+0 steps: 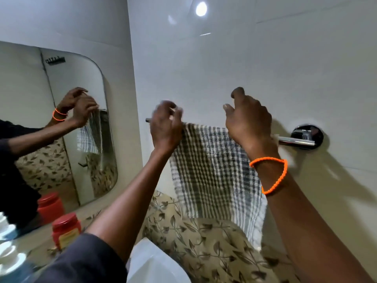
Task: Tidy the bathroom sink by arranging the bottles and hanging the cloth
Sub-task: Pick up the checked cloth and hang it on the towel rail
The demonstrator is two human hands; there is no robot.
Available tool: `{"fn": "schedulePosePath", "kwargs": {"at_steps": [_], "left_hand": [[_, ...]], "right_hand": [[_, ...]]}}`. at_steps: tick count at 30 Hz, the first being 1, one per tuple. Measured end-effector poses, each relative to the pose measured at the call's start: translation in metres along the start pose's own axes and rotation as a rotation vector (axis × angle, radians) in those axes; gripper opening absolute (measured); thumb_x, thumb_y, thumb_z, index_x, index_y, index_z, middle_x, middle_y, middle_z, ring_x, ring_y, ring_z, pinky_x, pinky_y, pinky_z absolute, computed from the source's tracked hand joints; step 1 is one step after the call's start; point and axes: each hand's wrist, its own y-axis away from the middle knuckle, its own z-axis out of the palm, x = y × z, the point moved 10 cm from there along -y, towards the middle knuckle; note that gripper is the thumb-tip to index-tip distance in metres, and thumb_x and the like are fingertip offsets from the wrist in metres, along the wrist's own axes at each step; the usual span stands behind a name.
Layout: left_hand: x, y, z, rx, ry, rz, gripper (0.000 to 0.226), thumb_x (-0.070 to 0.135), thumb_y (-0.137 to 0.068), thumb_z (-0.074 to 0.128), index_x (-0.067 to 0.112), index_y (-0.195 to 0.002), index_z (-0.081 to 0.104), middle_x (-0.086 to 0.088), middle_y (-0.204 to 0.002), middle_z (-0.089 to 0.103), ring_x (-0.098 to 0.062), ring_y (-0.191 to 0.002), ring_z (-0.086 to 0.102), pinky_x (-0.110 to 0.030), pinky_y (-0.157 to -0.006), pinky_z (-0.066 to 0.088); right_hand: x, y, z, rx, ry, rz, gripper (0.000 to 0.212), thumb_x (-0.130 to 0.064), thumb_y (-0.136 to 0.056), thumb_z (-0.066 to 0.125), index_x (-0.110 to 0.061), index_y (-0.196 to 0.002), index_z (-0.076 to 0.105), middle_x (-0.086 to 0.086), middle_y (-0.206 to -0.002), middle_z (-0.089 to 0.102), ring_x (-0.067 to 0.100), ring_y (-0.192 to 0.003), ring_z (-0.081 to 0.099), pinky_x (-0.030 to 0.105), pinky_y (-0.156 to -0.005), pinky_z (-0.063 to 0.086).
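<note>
A checked grey-and-white cloth (pixel 214 176) hangs draped over a chrome towel bar (pixel 293 141) on the white wall. My left hand (pixel 166 127) is at the cloth's upper left corner on the bar, fingers curled and blurred, seemingly pinching the fabric. My right hand (pixel 247 121) rests on the cloth's upper right edge at the bar, with thumb and forefinger raised off it. A red-lidded bottle (pixel 65 229) stands on the counter at lower left.
A rounded mirror (pixel 61 127) on the left wall reflects my hands and the cloth. Leaf-patterned tiles (pixel 204 248) run below the cloth. The white sink rim (pixel 151 266) shows at the bottom. White blurred items (pixel 10 256) sit at far lower left.
</note>
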Motion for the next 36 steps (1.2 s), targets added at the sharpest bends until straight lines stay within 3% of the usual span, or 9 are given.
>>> {"fn": "schedulePosePath", "kwargs": {"at_steps": [2, 5, 8, 13, 17, 21, 26, 31, 36], "left_hand": [[0.014, 0.017, 0.025, -0.238, -0.078, 0.205, 0.039, 0.044, -0.104, 0.043, 0.028, -0.070, 0.050, 0.008, -0.068, 0.052, -0.024, -0.074, 0.057, -0.047, -0.079, 0.046], [0.015, 0.004, 0.049, -0.457, -0.237, 0.222, 0.070, 0.060, -0.104, 0.025, 0.014, -0.057, 0.047, 0.005, -0.052, 0.045, -0.034, -0.066, 0.059, -0.041, -0.071, 0.039], [0.005, -0.013, 0.065, -0.678, -0.452, 0.175, 0.084, 0.069, -0.102, 0.015, 0.013, -0.062, 0.062, -0.010, -0.065, 0.063, -0.037, -0.078, 0.064, -0.048, -0.086, 0.050], [0.007, -0.015, 0.021, -0.160, -0.282, 0.120, 0.068, 0.055, -0.106, 0.025, 0.007, -0.077, 0.065, -0.014, -0.082, 0.069, -0.035, -0.086, 0.062, -0.049, -0.079, 0.047], [0.016, 0.012, 0.051, -0.387, -0.233, 0.295, 0.069, 0.061, -0.105, 0.021, 0.018, -0.058, 0.047, 0.003, -0.057, 0.051, -0.023, -0.059, 0.051, -0.043, -0.071, 0.042], [0.002, -0.017, 0.061, -0.540, -0.441, 0.227, 0.089, 0.072, -0.098, 0.011, 0.012, -0.074, 0.072, -0.012, -0.081, 0.074, -0.034, -0.083, 0.068, -0.050, -0.094, 0.048], [0.009, -0.023, 0.021, -0.121, -0.273, 0.138, 0.070, 0.056, -0.105, 0.024, 0.009, -0.074, 0.066, -0.010, -0.078, 0.069, -0.032, -0.083, 0.061, -0.048, -0.078, 0.047], [0.002, -0.003, 0.058, -0.427, -0.339, 0.155, 0.083, 0.072, -0.099, 0.019, 0.013, -0.050, 0.052, -0.005, -0.052, 0.056, -0.033, -0.060, 0.059, -0.040, -0.066, 0.039], [-0.005, -0.026, 0.086, -0.702, -0.425, 0.084, 0.097, 0.088, -0.087, 0.010, 0.020, -0.077, 0.078, -0.004, -0.078, 0.073, -0.019, -0.072, 0.062, -0.038, -0.073, 0.031]], "right_hand": [[-0.006, 0.001, 0.007, -0.028, -0.046, -0.050, 0.027, -0.040, -0.103, 0.047, -0.017, -0.113, 0.057, 0.018, -0.103, 0.072, 0.046, -0.094, 0.066, 0.042, -0.071, 0.047], [0.001, -0.001, 0.036, -0.271, 0.040, -0.009, 0.044, -0.050, -0.104, 0.037, -0.016, -0.107, 0.065, 0.018, -0.106, 0.072, 0.043, -0.097, 0.065, 0.041, -0.075, 0.046], [0.010, -0.001, 0.057, -0.468, 0.102, 0.050, 0.056, -0.058, -0.103, 0.033, -0.015, -0.111, 0.068, 0.018, -0.114, 0.070, 0.040, -0.101, 0.065, 0.043, -0.082, 0.050], [0.016, -0.013, 0.012, -0.096, 0.090, 0.012, 0.057, -0.056, -0.104, 0.032, -0.014, -0.091, 0.067, 0.021, -0.095, 0.071, 0.044, -0.090, 0.066, 0.038, -0.070, 0.039], [0.028, -0.008, 0.020, -0.197, -0.003, 0.046, 0.062, -0.061, -0.103, 0.030, -0.015, -0.067, 0.051, 0.011, -0.073, 0.061, 0.036, -0.070, 0.057, 0.033, -0.061, 0.036], [0.032, -0.016, 0.022, -0.258, -0.050, 0.102, 0.067, -0.062, -0.102, 0.032, -0.012, -0.064, 0.056, 0.014, -0.074, 0.065, 0.036, -0.069, 0.059, 0.031, -0.061, 0.036], [0.015, -0.004, -0.029, 0.120, 0.004, -0.034, 0.059, -0.061, -0.101, 0.035, -0.013, -0.079, 0.060, 0.021, -0.083, 0.069, 0.047, -0.081, 0.063, 0.038, -0.066, 0.036], [0.026, 0.012, -0.002, -0.180, -0.012, 0.008, 0.066, -0.062, -0.102, 0.036, -0.012, -0.065, 0.058, 0.012, -0.068, 0.057, 0.036, -0.069, 0.051, 0.036, -0.066, 0.038], [0.042, -0.003, 0.012, -0.333, -0.050, 0.066, 0.069, -0.062, -0.102, 0.035, -0.011, -0.060, 0.054, 0.015, -0.067, 0.059, 0.038, -0.070, 0.057, 0.037, -0.068, 0.044]]}}
